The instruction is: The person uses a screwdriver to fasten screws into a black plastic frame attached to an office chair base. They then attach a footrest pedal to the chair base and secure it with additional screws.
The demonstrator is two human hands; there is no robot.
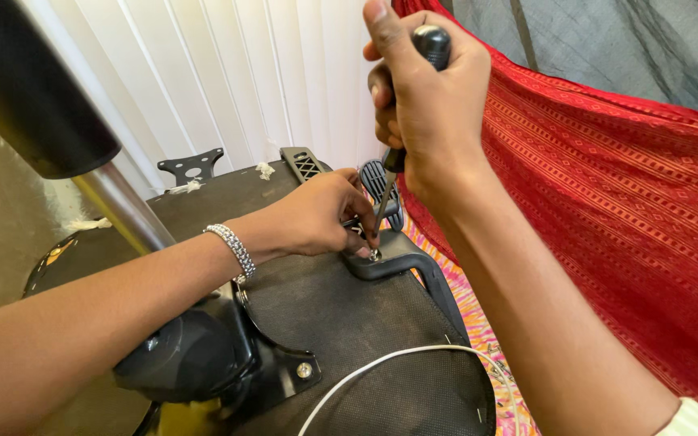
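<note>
Your right hand (430,105) holds tight the black-handled thin metal screwdriver (404,121), tip on the small shiny screw (375,255) in the curved black plastic armrest bracket (401,258). Your left hand (317,218) pinches beside that screw.

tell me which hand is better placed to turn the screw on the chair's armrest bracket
Right. The right hand already grips the screwdriver with its tip on the screw, while the left hand only steadies the armrest bracket.
</note>
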